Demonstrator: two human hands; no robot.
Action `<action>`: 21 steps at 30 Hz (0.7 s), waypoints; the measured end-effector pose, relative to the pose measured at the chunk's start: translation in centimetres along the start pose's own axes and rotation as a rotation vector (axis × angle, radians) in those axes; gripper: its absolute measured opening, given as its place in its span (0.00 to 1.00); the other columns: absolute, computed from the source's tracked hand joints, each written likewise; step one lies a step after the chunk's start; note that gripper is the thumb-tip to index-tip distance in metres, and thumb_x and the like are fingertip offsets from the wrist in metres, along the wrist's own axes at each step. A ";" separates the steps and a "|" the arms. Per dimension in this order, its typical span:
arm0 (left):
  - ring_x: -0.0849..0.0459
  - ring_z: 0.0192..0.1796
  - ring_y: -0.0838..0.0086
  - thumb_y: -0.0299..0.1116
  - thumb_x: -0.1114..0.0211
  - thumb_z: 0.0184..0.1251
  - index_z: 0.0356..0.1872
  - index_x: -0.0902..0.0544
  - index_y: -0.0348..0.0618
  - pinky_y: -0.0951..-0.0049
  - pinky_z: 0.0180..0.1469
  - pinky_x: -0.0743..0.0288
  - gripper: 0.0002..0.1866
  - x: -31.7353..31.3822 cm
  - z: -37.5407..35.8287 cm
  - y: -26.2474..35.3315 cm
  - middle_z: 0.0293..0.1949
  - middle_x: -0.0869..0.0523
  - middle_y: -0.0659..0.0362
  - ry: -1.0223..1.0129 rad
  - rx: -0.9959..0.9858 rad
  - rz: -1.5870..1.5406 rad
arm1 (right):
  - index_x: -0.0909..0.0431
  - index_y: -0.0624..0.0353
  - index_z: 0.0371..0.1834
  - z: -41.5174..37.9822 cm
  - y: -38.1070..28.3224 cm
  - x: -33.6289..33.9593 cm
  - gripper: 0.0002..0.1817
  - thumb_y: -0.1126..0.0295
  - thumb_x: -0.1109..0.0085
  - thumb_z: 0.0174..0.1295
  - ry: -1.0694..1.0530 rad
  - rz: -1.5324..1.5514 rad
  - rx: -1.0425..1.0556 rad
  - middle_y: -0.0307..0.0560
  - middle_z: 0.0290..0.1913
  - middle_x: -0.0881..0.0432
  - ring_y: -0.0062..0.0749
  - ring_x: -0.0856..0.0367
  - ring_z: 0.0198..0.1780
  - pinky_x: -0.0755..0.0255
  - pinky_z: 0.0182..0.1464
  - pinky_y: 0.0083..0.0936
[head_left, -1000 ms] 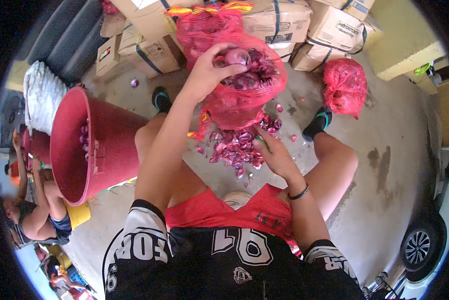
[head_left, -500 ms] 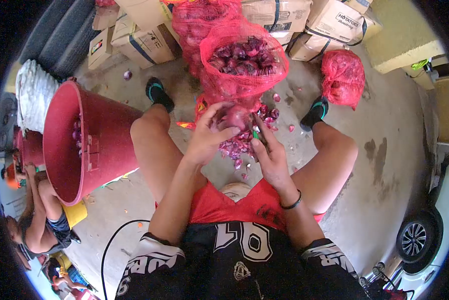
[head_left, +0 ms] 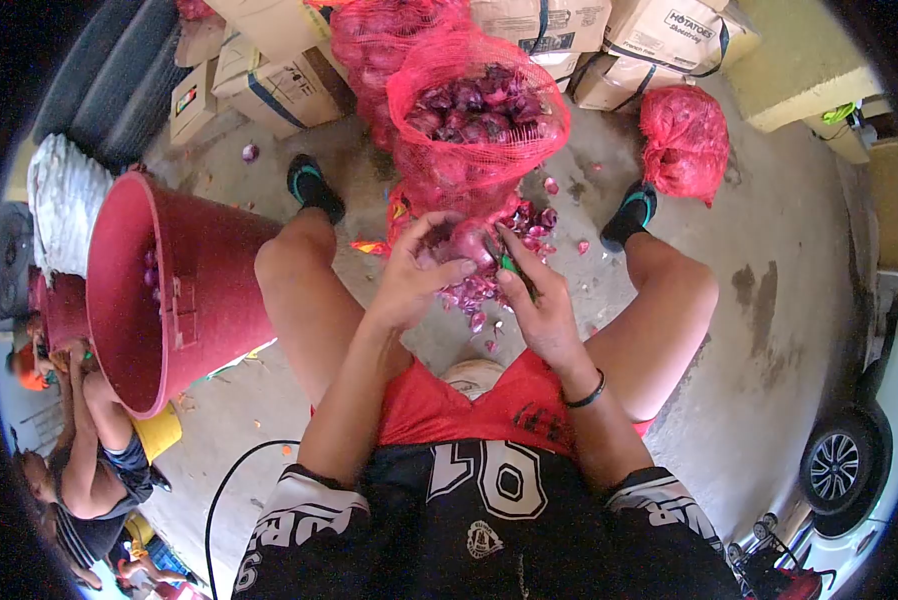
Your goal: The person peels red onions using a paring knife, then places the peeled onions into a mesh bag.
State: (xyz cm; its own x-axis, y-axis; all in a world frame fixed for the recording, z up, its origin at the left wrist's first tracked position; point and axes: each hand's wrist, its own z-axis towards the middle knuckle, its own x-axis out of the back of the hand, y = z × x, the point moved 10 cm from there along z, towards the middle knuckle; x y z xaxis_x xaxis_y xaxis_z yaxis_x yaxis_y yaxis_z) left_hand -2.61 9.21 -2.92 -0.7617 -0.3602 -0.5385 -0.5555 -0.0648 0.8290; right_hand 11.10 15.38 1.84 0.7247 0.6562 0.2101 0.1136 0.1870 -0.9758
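Observation:
My left hand (head_left: 414,278) is wrapped round a red onion (head_left: 471,243) in front of my knees. My right hand (head_left: 539,303) grips a small knife (head_left: 509,264) with green on its handle; its blade is up against the onion's right side, partly hidden by the fingers. Below and behind the onion lies a pile of purple onion skins (head_left: 469,296) on the floor. Just beyond my hands stands an open red mesh sack (head_left: 479,165) full of red onions.
A large red tub (head_left: 214,300) lies tipped at my left with some onions inside. Another person (head_left: 94,450) sits beyond it. A tied red mesh bag (head_left: 684,140) rests near my right foot. Cardboard boxes (head_left: 659,40) line the back; a car wheel (head_left: 834,470) is at right.
The onion has turned in my left hand, and the knife in my right hand now meets its side. The whole view has shifted slightly.

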 end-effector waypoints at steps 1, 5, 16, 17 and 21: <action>0.21 0.54 0.71 0.17 0.30 0.54 0.61 0.30 0.37 0.69 0.59 0.24 0.31 0.0 0.0 -0.1 0.52 0.21 0.57 0.000 0.003 -0.020 | 0.29 0.67 0.64 0.0 -0.2 0.1 0.23 0.70 0.43 0.66 0.011 -0.011 0.020 0.62 0.53 0.19 0.38 0.18 0.54 0.28 0.57 0.29; 0.20 0.54 0.70 0.21 0.32 0.58 0.60 0.29 0.36 0.66 0.56 0.21 0.27 -0.1 -0.3 -1.1 0.51 0.20 0.56 0.023 0.186 -0.156 | 0.28 0.67 0.63 0.0 0.3 0.1 0.22 0.71 0.43 0.66 0.013 -0.013 0.019 0.61 0.54 0.19 0.38 0.18 0.55 0.28 0.58 0.30; 0.18 0.55 0.63 0.26 0.36 0.64 0.66 0.35 0.39 0.60 0.58 0.21 0.29 -0.2 0.0 -2.0 0.57 0.21 0.51 -0.042 0.143 -0.016 | 0.30 0.64 0.66 -0.8 4.3 -0.4 0.22 0.66 0.50 0.73 0.047 0.465 -0.225 0.42 0.45 0.18 0.23 0.23 0.39 0.28 0.43 0.20; 0.18 0.55 0.63 0.25 0.36 0.64 0.66 0.35 0.39 0.61 0.59 0.22 0.29 -0.2 0.0 -2.0 0.57 0.21 0.51 -0.027 0.153 -0.090 | 0.31 0.63 0.67 -0.9 4.5 -0.6 0.22 0.65 0.51 0.74 0.035 0.547 -0.253 0.40 0.42 0.19 0.20 0.25 0.35 0.29 0.38 0.18; 0.19 0.56 0.64 0.22 0.37 0.64 0.66 0.35 0.38 0.63 0.59 0.23 0.29 -0.1 0.6 -2.2 0.56 0.20 0.51 0.035 0.155 -0.303 | 0.33 0.59 0.69 -1.4 4.1 -1.9 0.24 0.60 0.52 0.74 -0.033 0.744 -0.354 0.32 0.31 0.28 0.13 0.36 0.26 0.42 0.25 0.13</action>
State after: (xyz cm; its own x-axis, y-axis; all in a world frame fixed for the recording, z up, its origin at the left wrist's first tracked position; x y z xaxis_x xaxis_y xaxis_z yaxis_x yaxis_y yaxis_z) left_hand -1.46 9.94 -4.80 -0.5441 -0.3783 -0.7489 -0.8006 -0.0328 0.5983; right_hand 11.19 13.89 -2.64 0.6753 0.5395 -0.5030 -0.1771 -0.5434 -0.8206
